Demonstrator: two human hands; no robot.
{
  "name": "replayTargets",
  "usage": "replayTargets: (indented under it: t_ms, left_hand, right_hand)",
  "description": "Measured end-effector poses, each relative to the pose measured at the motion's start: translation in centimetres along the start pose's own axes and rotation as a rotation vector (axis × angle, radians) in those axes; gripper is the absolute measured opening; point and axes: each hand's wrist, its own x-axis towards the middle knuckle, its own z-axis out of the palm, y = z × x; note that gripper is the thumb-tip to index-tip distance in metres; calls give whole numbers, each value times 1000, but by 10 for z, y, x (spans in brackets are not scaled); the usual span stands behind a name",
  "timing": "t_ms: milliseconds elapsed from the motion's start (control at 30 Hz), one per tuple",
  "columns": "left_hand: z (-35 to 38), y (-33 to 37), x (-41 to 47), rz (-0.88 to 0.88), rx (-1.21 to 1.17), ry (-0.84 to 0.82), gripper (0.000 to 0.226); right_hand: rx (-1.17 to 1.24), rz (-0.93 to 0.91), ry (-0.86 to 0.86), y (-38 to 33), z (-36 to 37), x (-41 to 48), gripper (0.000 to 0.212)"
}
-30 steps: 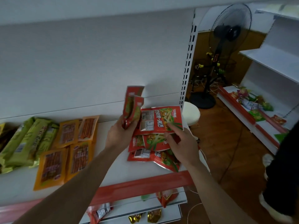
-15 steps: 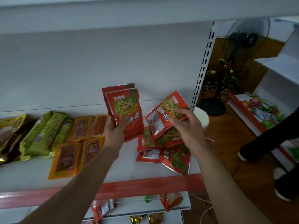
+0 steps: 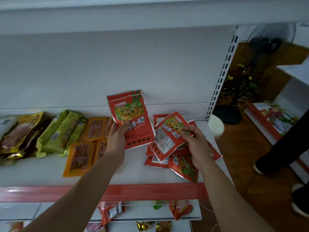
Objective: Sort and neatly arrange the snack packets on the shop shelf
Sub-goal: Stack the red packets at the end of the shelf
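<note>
Shelf [image 3: 41, 173]; left hand [image 3: 117, 139] grips red packet [image 3: 133, 121]

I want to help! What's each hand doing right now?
Left hand: holds a red packet stack, upright.
Right hand: pinches a tilted red packet.

Black fan [image 3: 265, 46] on a tall stand, far right. Round white stool [image 3: 215, 127] near its foot. Thin wires [image 3: 224, 96] by the stand. Brown wood floor [image 3: 242, 164]. Someone's leg [image 3: 284, 141] in black, with a black and white shoe [image 3: 300, 206] lower down.
</note>
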Motion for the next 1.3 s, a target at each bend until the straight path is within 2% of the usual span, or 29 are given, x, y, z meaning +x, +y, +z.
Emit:
replayTargets:
  t_ms: [267, 400, 567, 667, 767, 833, 900, 1033, 1133, 1200, 1300]
  left_hand:
    - [-3, 11, 0, -9, -24, -5, 32]
    - [-3, 14, -2, 12, -43, 12, 26]
    - [-3, 20, -6, 49, -4, 15, 30]
    - [4, 19, -13, 57, 73, -30, 32]
    - [12, 17, -24, 47, 181, -142, 25]
    - [17, 15, -32, 30, 212, -244, 33]
    - [24, 14, -40, 20, 200, -294, 45]
    - [29, 18, -47, -57, 167, -410, 63]
    - [28, 21, -46, -109, 155, -462, 55]
    - [29, 17, -45, -114, 147, -453, 46]
    - [31, 10, -43, -110, 73, -352, 38]
  right_hand:
    - [6, -106, -30, -22, 13, 1, 21]
    - [210, -169, -45, -46, 17, 5, 35]
    - [395, -129, -73, -63, 22, 3, 51]
    - [415, -109, -165, -68, 33, -2, 48]
    - [313, -157, -162, -70, 47, -5, 26]
    - [208, -198, -64, -66, 58, -5, 10]
    - [85, -252, 60, -60, 66, -3, 4]
    - [-185, -406, 150, -50, 72, -2, 11]
    - [-389, -525, 173, -47, 72, -3, 18]
    - [-434, -583, 151, -47, 75, -4, 18]
    - [-460, -546, 100, -47, 68, -4, 25]
